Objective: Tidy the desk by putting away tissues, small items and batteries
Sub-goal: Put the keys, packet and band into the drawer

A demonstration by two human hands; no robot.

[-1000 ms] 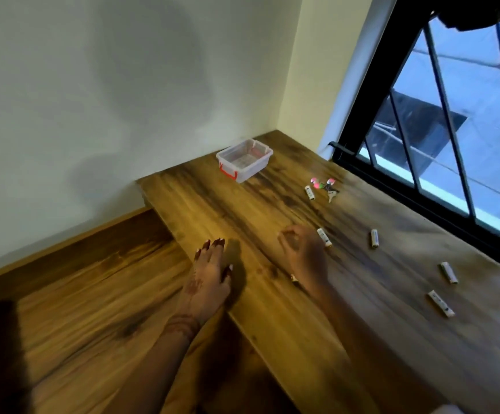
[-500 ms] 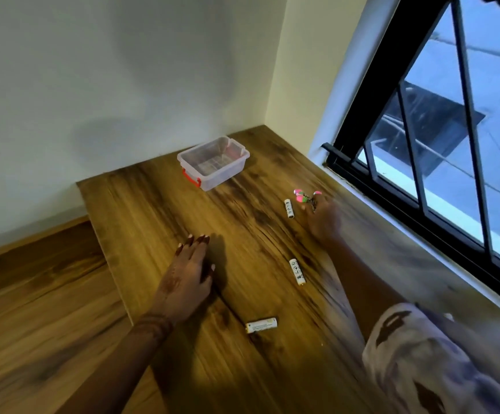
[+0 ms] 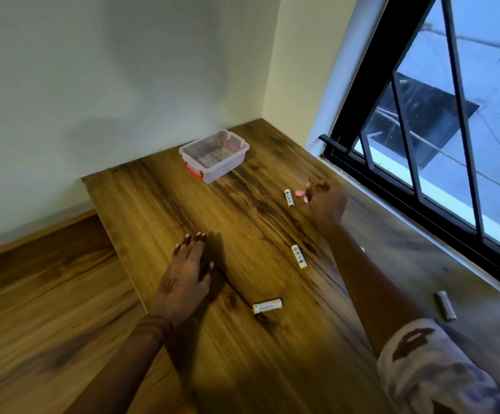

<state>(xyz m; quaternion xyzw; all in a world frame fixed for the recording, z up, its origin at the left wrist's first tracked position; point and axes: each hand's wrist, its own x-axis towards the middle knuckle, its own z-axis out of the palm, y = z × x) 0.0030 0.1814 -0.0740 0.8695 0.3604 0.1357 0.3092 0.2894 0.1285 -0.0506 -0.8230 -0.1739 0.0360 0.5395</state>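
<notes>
On the wooden desk [image 3: 242, 222] my right hand [image 3: 327, 200] curls its fingers round a small pink keychain item [image 3: 301, 195] and lifts it a little off the wood. My left hand [image 3: 187, 274] lies flat on the desk with straight fingers, holding nothing. Several white batteries lie loose: one [image 3: 288, 198] just left of the pink item, one [image 3: 299, 257] in the middle, one [image 3: 267, 306] nearer me, and one [image 3: 446, 305] at the right. A clear plastic box [image 3: 213, 155] with red latches stands open at the far corner.
A black barred window [image 3: 439, 138] runs along the desk's right side. A pale wall [image 3: 123, 70] closes the back. At the left a lower wooden surface [image 3: 39, 294] lies below the desk's edge.
My right hand reached from the middle of the desk to the pink item by the window and closed on it. The view shifted right. My left hand stayed flat.
</notes>
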